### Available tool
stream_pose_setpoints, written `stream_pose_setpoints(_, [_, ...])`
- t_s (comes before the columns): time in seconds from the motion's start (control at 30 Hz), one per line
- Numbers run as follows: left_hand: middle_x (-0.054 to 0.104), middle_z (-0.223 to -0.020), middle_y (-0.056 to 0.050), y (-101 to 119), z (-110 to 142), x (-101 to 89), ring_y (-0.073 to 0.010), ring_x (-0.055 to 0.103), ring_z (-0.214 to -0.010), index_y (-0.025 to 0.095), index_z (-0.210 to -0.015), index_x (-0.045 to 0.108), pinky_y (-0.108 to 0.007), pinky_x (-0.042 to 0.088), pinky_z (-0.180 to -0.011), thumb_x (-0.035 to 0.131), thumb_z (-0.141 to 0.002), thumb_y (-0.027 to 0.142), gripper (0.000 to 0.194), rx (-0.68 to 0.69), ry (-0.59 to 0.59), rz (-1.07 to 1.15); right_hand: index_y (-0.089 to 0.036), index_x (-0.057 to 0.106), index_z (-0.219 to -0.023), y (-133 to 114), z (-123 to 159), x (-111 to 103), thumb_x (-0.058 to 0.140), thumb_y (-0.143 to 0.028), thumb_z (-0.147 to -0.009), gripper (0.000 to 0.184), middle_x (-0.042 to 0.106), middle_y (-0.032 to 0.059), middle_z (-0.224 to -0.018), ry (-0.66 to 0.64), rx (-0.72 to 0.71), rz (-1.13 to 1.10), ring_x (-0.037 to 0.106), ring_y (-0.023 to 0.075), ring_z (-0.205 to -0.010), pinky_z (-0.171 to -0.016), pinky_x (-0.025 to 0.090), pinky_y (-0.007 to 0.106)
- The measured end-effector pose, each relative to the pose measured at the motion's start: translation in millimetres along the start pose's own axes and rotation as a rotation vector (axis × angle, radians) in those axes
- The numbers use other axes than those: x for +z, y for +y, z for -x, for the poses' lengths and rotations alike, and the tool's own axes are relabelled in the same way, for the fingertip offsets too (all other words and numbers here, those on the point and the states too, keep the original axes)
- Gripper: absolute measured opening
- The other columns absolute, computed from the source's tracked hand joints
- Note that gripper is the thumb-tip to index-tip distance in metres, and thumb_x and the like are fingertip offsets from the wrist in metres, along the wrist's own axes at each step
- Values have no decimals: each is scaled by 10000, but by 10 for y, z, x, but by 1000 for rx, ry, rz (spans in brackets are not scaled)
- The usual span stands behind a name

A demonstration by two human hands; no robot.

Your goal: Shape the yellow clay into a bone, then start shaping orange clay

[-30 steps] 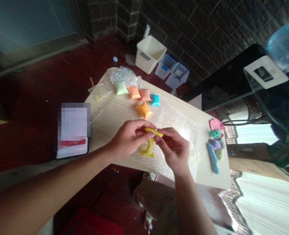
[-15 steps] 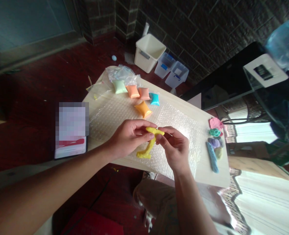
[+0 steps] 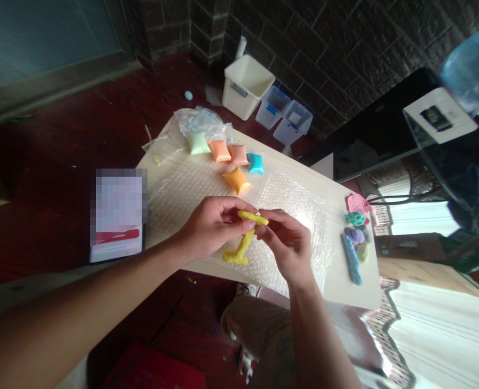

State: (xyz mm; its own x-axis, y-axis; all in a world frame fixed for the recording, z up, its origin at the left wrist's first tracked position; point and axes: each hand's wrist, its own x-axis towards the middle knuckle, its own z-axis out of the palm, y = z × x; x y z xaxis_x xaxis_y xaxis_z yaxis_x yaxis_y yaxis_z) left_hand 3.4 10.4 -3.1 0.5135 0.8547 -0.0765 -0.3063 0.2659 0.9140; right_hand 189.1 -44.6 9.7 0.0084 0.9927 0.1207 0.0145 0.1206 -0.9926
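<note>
Between my two hands is a piece of yellow modelling clay (image 3: 245, 244), shaped with a short bar at the top, a narrow stem and a wider foot. My left hand (image 3: 215, 224) pinches the left end of the top bar between thumb and fingers. My right hand (image 3: 287, 243) pinches its right end in the same way. The stem hangs down between them, tilted so that the foot points toward the lower left. Bubble wrap (image 3: 300, 205) lies on the table under the hands. My fingertips hide part of the bar.
An orange packet (image 3: 237, 180), a teal packet (image 3: 256, 163) and several paler ones lie beyond my hands. Coloured clay pieces, including a blue roll (image 3: 352, 259), are at the table's (image 3: 337, 297) right. A tablet (image 3: 118, 251) stands left. A white bin (image 3: 245, 89) is behind the table.
The clay's foot has swung to the left, and the top bar has tipped and turned back between my fingers. Both hands keep their pinch and have shifted only slightly.
</note>
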Motion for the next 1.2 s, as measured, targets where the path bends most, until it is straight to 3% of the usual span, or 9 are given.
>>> stream_pose_setpoints(0.13, [820, -1024, -86, -8, 5, -27, -166, 775, -895, 122, -1084, 786, -247, 611, -800, 861, -820, 219, 291, -45, -29, 31, -312, 822, -1139, -63, -3, 9, 794, -164, -926, 261, 731, 50, -1060, -73, -47, 74, 696, 183, -963, -810, 613, 346])
stream_pose_setpoints(0.27, [816, -1046, -96, -15, 3, -27, -179, 775, -921, 122, -1178, 757, -270, 615, -817, 896, -796, 251, 426, -95, -34, 54, -290, 821, -1115, -98, -3, -5, 772, -162, -946, 217, 715, 46, -1027, -89, -33, 77, 697, 169, -917, -783, 614, 327])
stream_pose_setpoints(0.57, [800, -923, -50, 21, 10, 27, -166, 760, -848, 147, -1014, 732, -269, 603, -779, 949, -713, 213, 377, -118, -26, 86, -303, 827, -1139, -111, 2, -39, 728, -178, -986, 221, 716, 49, -998, -81, -108, 203, 691, 184, -909, -769, 598, 346])
stream_pose_setpoints(0.97, [773, -899, -36, 73, 16, 9, -138, 706, -809, 152, -1053, 769, -244, 553, -729, 896, -785, 241, 310, -161, -4, 83, -284, 777, -1158, -136, 26, -31, 721, -155, -978, 228, 708, 73, -1068, -94, -188, 313, 693, 230, -1016, -860, 580, 426])
stream_pose_setpoints(1.2, [792, -969, -56, 48, 7, 2, -158, 721, -867, 150, -1080, 763, -271, 560, -776, 882, -795, 248, 324, -172, -43, 117, -290, 749, -1159, -120, 30, 3, 730, -183, -975, 214, 695, 66, -1105, -34, -178, 239, 688, 222, -1057, -869, 612, 397])
